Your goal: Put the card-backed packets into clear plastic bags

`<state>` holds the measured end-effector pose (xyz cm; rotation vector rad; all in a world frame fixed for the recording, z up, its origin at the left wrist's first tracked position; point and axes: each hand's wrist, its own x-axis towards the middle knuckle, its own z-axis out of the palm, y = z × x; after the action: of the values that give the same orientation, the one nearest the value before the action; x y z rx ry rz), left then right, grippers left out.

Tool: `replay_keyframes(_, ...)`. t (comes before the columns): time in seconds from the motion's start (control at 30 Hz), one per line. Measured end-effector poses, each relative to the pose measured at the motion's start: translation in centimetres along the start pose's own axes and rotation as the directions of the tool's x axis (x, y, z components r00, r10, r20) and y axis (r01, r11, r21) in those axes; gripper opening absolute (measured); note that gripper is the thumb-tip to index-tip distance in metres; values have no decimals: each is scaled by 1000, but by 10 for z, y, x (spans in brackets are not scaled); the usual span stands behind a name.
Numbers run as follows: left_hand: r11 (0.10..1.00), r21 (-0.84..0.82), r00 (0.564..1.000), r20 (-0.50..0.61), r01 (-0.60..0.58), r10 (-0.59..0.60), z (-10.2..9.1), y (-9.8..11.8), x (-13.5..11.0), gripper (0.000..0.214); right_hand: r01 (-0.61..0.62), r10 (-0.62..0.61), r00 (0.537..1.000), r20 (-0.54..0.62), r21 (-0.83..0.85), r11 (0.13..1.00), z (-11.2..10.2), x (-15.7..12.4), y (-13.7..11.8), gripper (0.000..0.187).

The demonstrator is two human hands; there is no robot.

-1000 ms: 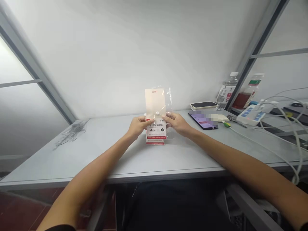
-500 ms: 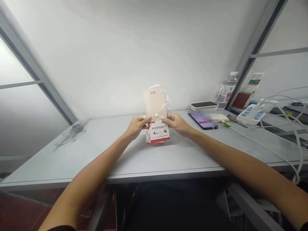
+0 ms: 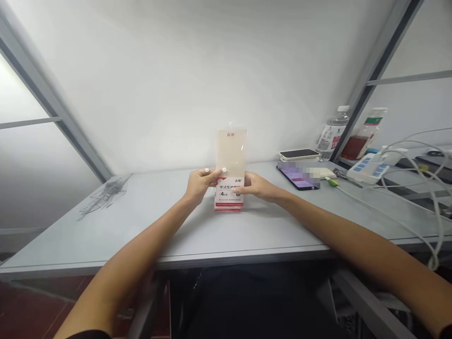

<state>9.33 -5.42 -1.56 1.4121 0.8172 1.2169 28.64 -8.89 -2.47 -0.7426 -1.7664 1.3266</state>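
Note:
A clear plastic packet [image 3: 231,155] with a cream upper part and a red and white label stands upright near the middle of the grey table [image 3: 148,226]. My left hand [image 3: 199,185] pinches its left edge by the small white snap. My right hand [image 3: 257,186] grips its lower right side, thumb across the label. Behind or under its bottom edge, a second red-edged packet [image 3: 228,210] lies on the table.
A phone with a lit screen [image 3: 298,177] and a cream case [image 3: 299,155] lie to the right. Two bottles [image 3: 334,133] stand at the back right. A power strip [image 3: 369,168] and white cables [image 3: 420,188] trail over the right side. A crumpled clear wrapper [image 3: 106,193] rests at the left.
The packet was tilted and flexed half a second ago; it now stands straight and flat. My right thumb has moved onto the label's front. Both hands stayed at the packet.

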Motion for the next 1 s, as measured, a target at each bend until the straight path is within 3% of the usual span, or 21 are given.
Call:
replay_keyframes(0.27, 999, 29, 998, 61, 22, -23, -2, -3, 0, 34, -41, 40, 999, -24, -51, 998, 0, 1, 4, 42)
replay_keyframes(0.5, 989, -124, 986, 159, 79, -59, -1, 5, -1, 65, -41, 36, 995, -98, -49, 998, -2, 2, 5, 42)
replay_keyframes(0.6, 996, -79, 975, 221, 50, -32, -2, 4, -2, 56, -30, 24, 992, -123, -43, 999, -2, 1, 4, 41)
replay_keyframes(0.8, 998, 67, 977, 211, -4, -11, 1, -4, -4, 43, -6, 0, 996, -84, -68, 998, 1, 1, 4, 37)
replay_keyframes(1.0, 998, 65, 980, 197, -6, -7, 0, -5, -4, 40, 11, -16, 999, -44, -122, 993, 1, 2, 5, 34)
